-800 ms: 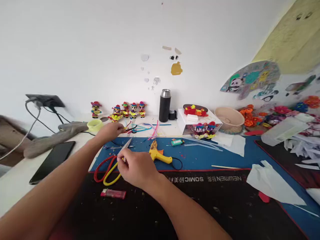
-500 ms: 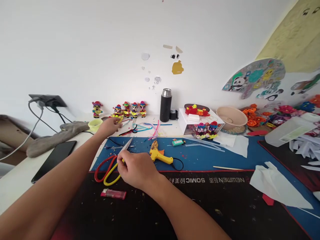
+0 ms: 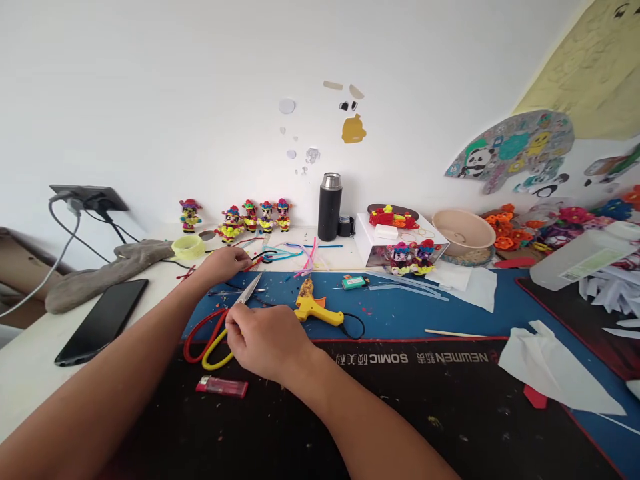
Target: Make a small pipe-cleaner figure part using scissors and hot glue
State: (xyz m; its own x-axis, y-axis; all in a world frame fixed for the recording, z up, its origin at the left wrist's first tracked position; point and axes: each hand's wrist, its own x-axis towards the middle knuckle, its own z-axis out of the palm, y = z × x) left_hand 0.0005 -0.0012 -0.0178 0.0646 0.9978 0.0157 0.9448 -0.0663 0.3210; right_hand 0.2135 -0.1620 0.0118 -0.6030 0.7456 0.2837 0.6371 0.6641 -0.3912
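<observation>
Although the left hand (image 3: 225,262) partly covers their near ends, the strips (image 3: 313,252) lead the list.

Strips: black, red, blue and pink, loosely crossed on the white bench (image 3: 37,393), just past the far edge of the blue mat (image 3: 395,320). Handling, by judgement: very light, soft, easily bent, unlikely to slip or break. Hold: a pinch at one loose end, so neighbours do not snag.

Left hand: fingers bent and nearly together at the black and red strips. Right hand (image 3: 265,337): fingers curled in close to the thumb, over the scissors. Whether either set grips anything cannot be told from this angle.

Scissors (image 3: 249,290): blades pointing away. Judged stiff and heavier than the strips; best taken by the red and yellow handles.

Glue gun (image 3: 316,309): yellow, right of the scissors.

Lighter (image 3: 225,387): pink, lying flat nearer the wearer.
</observation>
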